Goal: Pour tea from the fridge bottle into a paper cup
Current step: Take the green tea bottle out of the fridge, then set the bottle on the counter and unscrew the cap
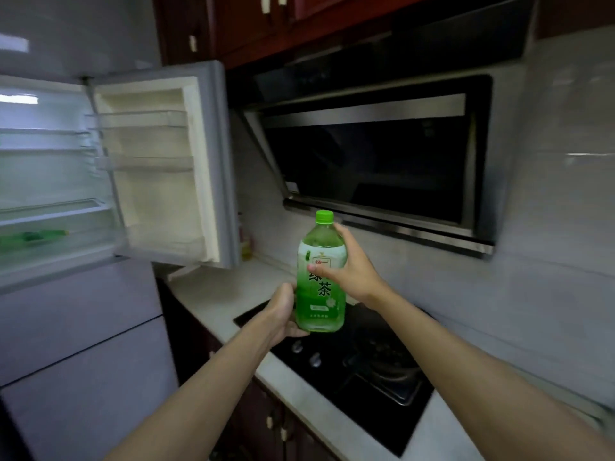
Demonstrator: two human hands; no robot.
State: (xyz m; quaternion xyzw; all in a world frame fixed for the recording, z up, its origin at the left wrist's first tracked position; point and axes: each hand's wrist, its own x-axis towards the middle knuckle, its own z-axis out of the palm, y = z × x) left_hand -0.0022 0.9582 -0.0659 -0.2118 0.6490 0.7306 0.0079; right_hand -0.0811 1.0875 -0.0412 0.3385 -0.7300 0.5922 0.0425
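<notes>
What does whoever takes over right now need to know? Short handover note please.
Left hand: wrapped around the lower body of the green plastic tea bottle, supporting its base.
Right hand: gripping the bottle's upper label area, thumb across the front.
Bottle: upright, held in the air above the black gas hob, its green screw cap on.
Grey fridge door: open; another green item lies on a lower shelf inside.
Done: bottle is out of the fridge.
Left: uncap, find a paper cup (none in view), pour, probably shut the fridge.
</notes>
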